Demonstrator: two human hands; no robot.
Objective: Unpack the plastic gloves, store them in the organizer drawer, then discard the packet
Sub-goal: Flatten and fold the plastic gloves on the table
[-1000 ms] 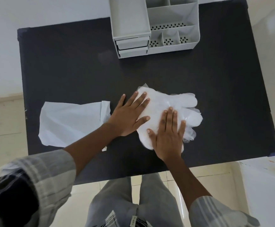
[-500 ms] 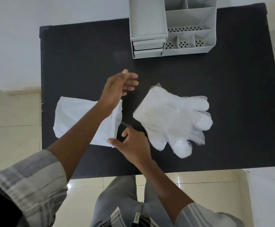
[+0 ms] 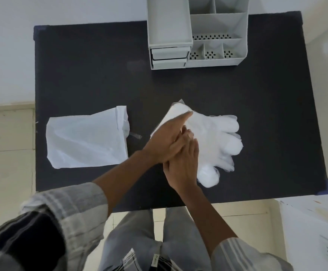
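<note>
A stack of clear plastic gloves (image 3: 215, 137) lies flat on the black table (image 3: 92, 75), fingers pointing right. My left hand (image 3: 167, 139) rests on the cuff end of the stack, index finger stretched out along it. My right hand (image 3: 182, 167) lies under my left, fingers flat on the gloves with the tips hidden. Neither hand lifts the stack. The empty white packet (image 3: 87, 139) lies flat to the left, its open end toward the gloves. The grey organizer (image 3: 217, 22) stands at the far edge, with two shut drawers (image 3: 170, 55) on its left front.
A small clear strip (image 3: 135, 135) lies beside the packet's mouth. The table's near edge is just in front of my legs. Tiled floor lies to the left, a white wall behind, and a white surface (image 3: 313, 227) stands at the lower right.
Half a second ago my left hand was raised over the packet and my right was at the gloves' cuff edge. Both have come down together onto the cuff end of the stack.
</note>
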